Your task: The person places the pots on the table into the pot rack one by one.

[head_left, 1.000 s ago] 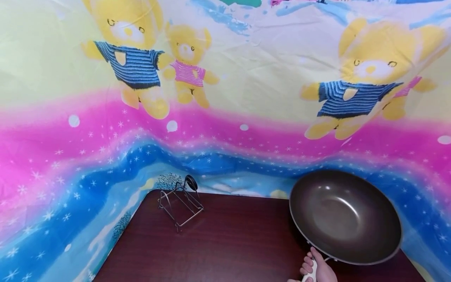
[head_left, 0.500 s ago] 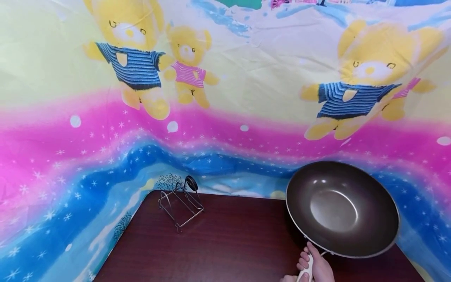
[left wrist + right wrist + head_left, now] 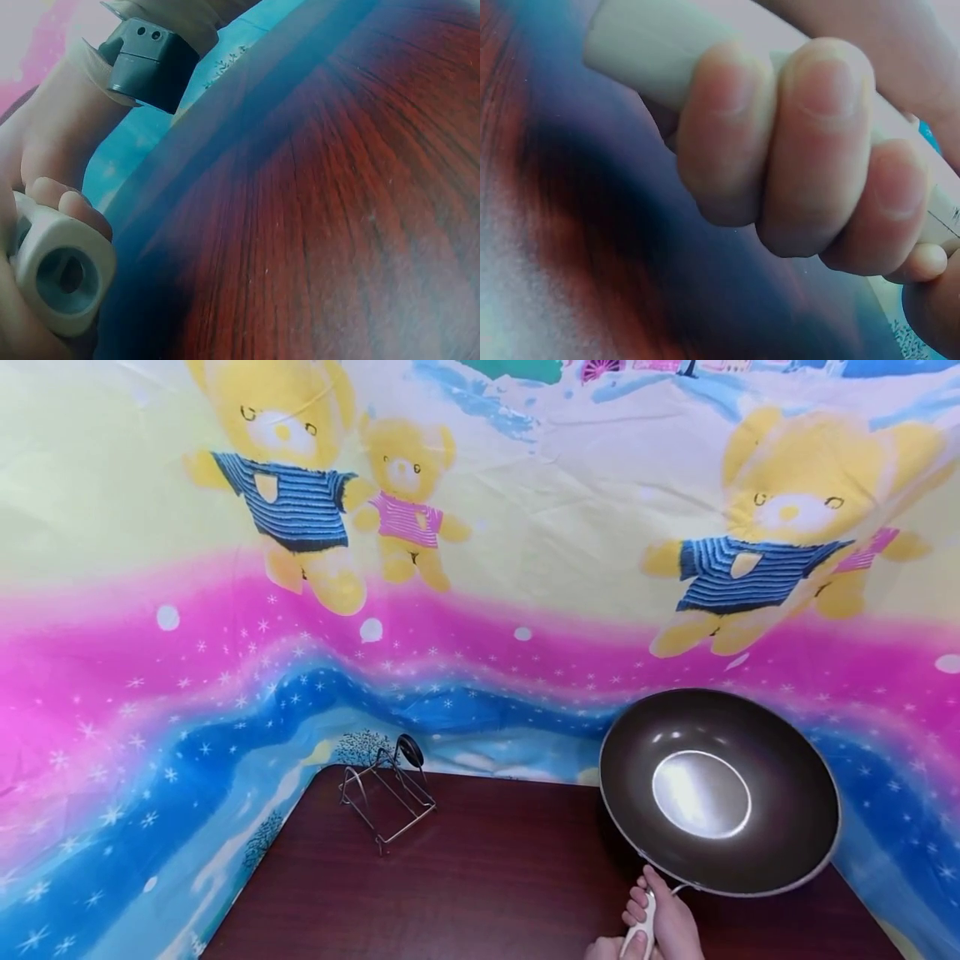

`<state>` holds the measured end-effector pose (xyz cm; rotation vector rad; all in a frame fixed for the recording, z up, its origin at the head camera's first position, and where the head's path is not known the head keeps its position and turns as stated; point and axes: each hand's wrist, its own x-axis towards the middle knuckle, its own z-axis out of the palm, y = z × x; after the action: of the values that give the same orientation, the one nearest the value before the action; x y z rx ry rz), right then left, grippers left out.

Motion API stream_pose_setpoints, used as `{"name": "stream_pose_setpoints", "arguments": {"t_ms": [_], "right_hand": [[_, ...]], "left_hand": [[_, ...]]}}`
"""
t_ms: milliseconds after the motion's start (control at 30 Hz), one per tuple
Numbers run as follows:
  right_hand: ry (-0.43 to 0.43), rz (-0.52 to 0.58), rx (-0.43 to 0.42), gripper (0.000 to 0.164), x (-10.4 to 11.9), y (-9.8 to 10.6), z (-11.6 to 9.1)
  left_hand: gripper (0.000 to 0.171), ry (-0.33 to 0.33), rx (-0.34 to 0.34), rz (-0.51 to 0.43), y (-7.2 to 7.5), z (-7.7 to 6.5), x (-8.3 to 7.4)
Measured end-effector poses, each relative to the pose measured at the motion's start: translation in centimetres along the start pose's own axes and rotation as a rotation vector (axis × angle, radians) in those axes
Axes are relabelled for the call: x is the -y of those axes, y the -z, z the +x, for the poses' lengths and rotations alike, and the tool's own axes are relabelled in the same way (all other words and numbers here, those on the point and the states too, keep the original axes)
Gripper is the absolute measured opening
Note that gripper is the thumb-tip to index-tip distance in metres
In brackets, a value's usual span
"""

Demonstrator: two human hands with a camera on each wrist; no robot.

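Observation:
A dark-coated wok (image 3: 780, 802) with a silver rim is held over the right part of the table, its inside facing the head camera. My right hand (image 3: 671, 918) grips its pale handle (image 3: 640, 931) near the bowl, the thumb lying along the top. Lower down the handle, my left hand (image 3: 603, 948) holds on too, partly cut off by the frame's lower edge. The handle end with a hanging hole (image 3: 71, 277) shows in the left wrist view. In the right wrist view, curled fingers (image 3: 817, 150) wrap the handle (image 3: 645, 45).
A metal wire rack (image 3: 386, 810) with a round black piece (image 3: 409, 750) stands at the far left of the dark red table (image 3: 480, 877). Behind the table hangs a cloth (image 3: 525, 543) printed with bears. A black wrist device (image 3: 154, 64) sits on the other forearm.
The wok and both hands have shifted a little up and to the left in the head view, and the bright reflection inside the wok has grown. The wire rack stays in place.

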<state>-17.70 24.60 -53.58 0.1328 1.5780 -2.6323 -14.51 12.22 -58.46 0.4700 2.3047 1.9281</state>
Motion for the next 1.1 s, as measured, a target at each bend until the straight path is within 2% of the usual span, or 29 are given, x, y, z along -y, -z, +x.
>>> {"name": "stream_pose_setpoints", "arguments": {"t_ms": [100, 233, 400, 633, 833, 1033, 1100], "right_hand": [[0.008, 0.001, -0.014, 0.035, 0.1, -0.5, 0.0], [0.025, -0.015, -0.054, 0.035, 0.3, -1.3, 0.0], [0.029, -0.016, -0.121, 0.032, 0.6, -2.4, 0.4], [0.005, -0.027, -0.149, 0.031, 0.7, -3.1, 0.9], [0.026, -0.020, -0.149, 0.031, 0.4, -3.5, 1.5], [0.033, -0.009, -0.154, 0.031, 0.1, -3.9, 2.1], [0.034, -0.009, -0.157, 0.031, 0.1, -4.0, 2.4]], "left_hand": [[0.044, -0.057, 0.065, -0.042, 0.6, 0.2, 0.3], [0.047, -0.098, 0.091, -0.064, 1.2, 0.5, 0.4], [0.048, -0.108, 0.049, -0.036, 1.7, 0.8, 0.2], [0.048, -0.148, 0.032, -0.021, 2.2, 1.2, 0.3], [0.048, -0.087, 0.026, -0.024, 2.6, 1.4, 0.2], [0.048, -0.004, 0.018, -0.080, 3.0, 1.5, -0.2], [0.047, -0.001, 0.014, -0.084, 3.2, 1.7, -0.3]]}}
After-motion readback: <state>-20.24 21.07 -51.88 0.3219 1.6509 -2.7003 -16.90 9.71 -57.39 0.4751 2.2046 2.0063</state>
